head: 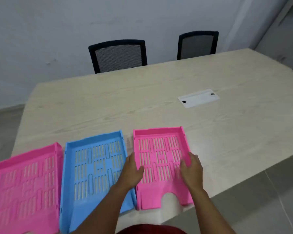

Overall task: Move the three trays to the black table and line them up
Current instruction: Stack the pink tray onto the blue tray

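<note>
Three slotted plastic trays lie side by side along the near edge of a light wooden table [142,98]. A pink tray [24,183] is at the left, a blue tray [95,174] in the middle and another pink tray [159,154] at the right. My left hand [132,171] grips the left wall of the right pink tray. The same tray's right wall is held by my right hand [191,168]. This tray rests on the table, its notched end toward me.
Two black mesh chairs [118,54] [198,44] stand behind the table's far edge against a pale wall. A white cable cover plate [198,98] is set into the tabletop at the right. Tiled floor shows to the right. No black table is in view.
</note>
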